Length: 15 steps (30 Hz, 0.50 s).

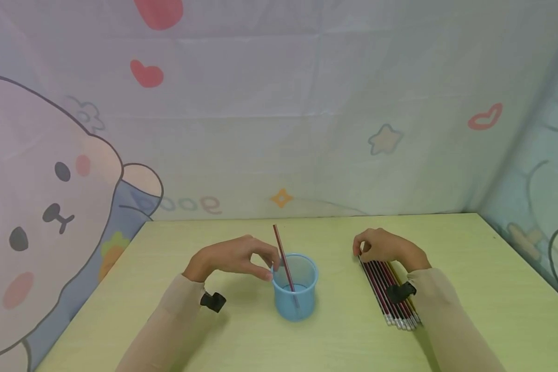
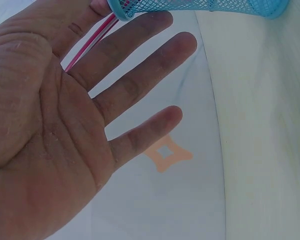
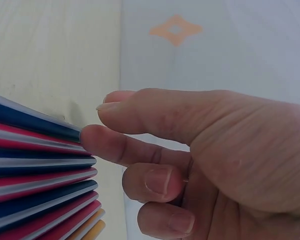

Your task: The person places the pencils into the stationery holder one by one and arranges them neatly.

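A blue mesh pencil cup (image 1: 295,307) stands upright on the table, with one red striped pencil (image 1: 284,258) leaning against its left rim. My left hand (image 1: 237,258) touches the left side of the cup's rim; three of its fingers are spread and straight in the left wrist view, and the thumb is out of sight there. To the right lies a row of several striped pencils (image 1: 390,289), dark, red and yellow. Over their far ends is my right hand (image 1: 383,245). In the right wrist view, a fingertip (image 3: 92,140) touches the end of the outermost pencil, with none between finger and thumb.
The pale yellow-green table (image 1: 337,341) carries the cup and pencils. Behind it hangs a printed cloth backdrop (image 1: 260,155), meeting the table's far edge. Bare tabletop lies between the cup and the pencil row. Small black devices (image 1: 213,301) are strapped to both wrists.
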Tool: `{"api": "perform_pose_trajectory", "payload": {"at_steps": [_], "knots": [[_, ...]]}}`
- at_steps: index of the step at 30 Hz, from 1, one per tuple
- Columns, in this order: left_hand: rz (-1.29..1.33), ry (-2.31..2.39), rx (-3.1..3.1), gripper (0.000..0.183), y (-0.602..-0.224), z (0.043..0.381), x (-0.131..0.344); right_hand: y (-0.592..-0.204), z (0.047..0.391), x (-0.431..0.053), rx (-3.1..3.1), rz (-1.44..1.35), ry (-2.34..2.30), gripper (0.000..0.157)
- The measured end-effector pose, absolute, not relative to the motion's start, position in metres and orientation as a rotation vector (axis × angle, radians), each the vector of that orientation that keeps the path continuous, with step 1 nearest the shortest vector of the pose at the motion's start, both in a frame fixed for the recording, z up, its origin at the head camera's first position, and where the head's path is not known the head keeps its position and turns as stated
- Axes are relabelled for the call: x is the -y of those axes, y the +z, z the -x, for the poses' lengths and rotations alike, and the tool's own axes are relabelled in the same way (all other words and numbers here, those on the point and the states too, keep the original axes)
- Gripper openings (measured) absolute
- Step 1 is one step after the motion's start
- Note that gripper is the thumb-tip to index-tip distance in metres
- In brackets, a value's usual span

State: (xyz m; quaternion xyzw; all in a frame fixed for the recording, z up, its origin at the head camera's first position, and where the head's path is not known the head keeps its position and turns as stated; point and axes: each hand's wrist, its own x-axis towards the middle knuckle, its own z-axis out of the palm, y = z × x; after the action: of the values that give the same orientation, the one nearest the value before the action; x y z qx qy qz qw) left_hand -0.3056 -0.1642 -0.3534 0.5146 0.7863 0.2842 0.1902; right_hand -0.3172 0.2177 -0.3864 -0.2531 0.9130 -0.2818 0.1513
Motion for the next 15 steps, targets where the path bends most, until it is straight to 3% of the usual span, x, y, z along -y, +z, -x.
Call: {"api": "perform_pose_trajectory", "payload": {"at_steps": [15], "knots": [[-1.455,0.803,-2.190,0.019,-0.3529,0.3065,0.1639,-0.3914,0.3172,-0.2100,-2.622,0.725,-0.781,0.011]]}}
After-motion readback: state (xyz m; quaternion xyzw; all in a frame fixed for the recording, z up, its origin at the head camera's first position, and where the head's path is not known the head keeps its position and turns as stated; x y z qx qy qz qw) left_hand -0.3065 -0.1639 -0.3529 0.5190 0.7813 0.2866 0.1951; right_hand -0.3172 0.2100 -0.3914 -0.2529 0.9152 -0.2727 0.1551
